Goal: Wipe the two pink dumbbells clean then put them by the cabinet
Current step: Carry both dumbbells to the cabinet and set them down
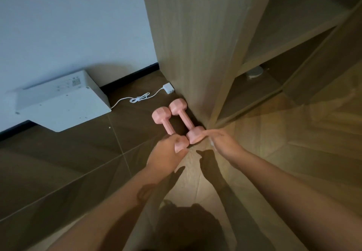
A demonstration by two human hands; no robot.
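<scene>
1. Your left hand [167, 149] curls over the near head of the outer pink hex-headed dumbbell [168, 126], fingers and thumb wrapped on it. Your right hand [223, 143] lays straight fingers on the near head of the inner pink hex-headed dumbbell [184, 118], touching it rather than gripping.
2. Both dumbbells lie side by side on the dark brown glossy floor tile [78, 152]. The inner one sits just beside the tall light wood-grain cabinet panel [186, 45], and I cannot tell whether its far head touches the panel. Placement looks nearly done. No cloth is in view, so you cannot confirm the wiping.
3. The near heads touch each other right at your fingertips, so nudging them closer could pinch a finger.
4. Dragging rather than lifting could scuff the tile or knock the cabinet's corner edge.
5. Pushing them further in could shove the far heads onto the thin white coiled cable [140, 99] and its white plug block [168, 88], which lie near, just beyond the far heads.
6. The dumbbells look matte and probably coated. Their faceted heads should stop them rolling, and the handles are slim and round.
7. The tile is smooth and reflective, so probably slick. The cabinet has a flat finish with vertical grain.
8. To the left, a flat white plastic box-shaped device [62, 105] leans against the pale wall [68, 25], well apart from your hands.
</scene>
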